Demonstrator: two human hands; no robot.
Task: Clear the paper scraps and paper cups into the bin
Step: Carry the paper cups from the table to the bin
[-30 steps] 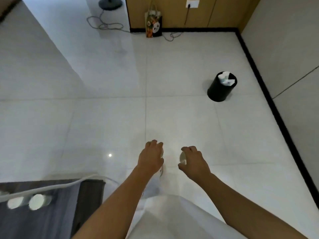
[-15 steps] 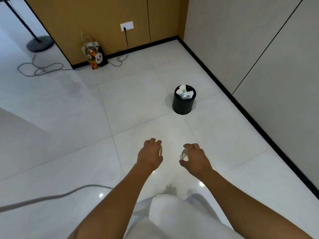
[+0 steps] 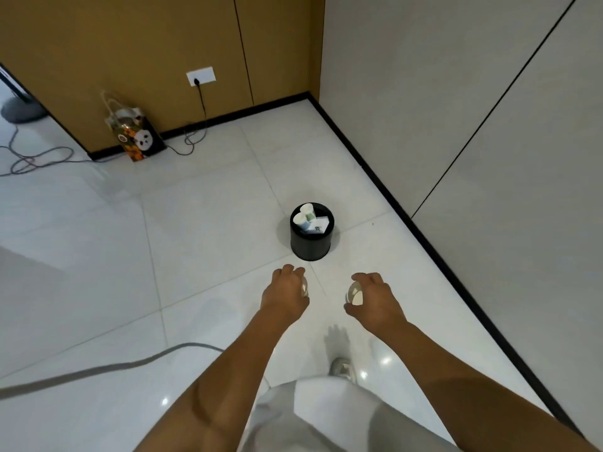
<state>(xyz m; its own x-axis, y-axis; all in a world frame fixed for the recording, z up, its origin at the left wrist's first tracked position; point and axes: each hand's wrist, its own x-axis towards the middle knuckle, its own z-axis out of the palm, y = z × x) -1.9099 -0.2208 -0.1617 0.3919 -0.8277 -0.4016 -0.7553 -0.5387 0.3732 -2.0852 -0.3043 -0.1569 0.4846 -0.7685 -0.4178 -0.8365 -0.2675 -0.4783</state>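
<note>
Here, two bare arms reach forward over a glossy white tiled floor [image 3: 202,223], seen from above.

From left to right: a grey cable [image 3: 98,370] trails across the near floor. At the far left a round lamp base [image 3: 21,109] stands with thin cords [image 3: 42,158] looped beside it. One gift bag with a panda print [image 3: 137,138] leans against the wood-panelled wall, just left of one wall socket [image 3: 200,76] with a black plug in it.

The left hand [image 3: 285,296] is curled, knuckles up, round one white paper cup [image 3: 304,286]; only a sliver of the cup shows at its fingers. The right hand [image 3: 375,303] is curled round a second paper cup [image 3: 355,295], its open mouth facing left.

Just beyond the hands, between them, stands one round black bin [image 3: 311,243], upright on the floor, apart from both walls. Inside it two white paper cups [image 3: 303,215] stand at the left and paper scraps [image 3: 318,225] lie at the right.

Low in view are pale trousers [image 3: 326,415] and one shoe tip [image 3: 341,367]. Grey wall panels fill the right.
</note>
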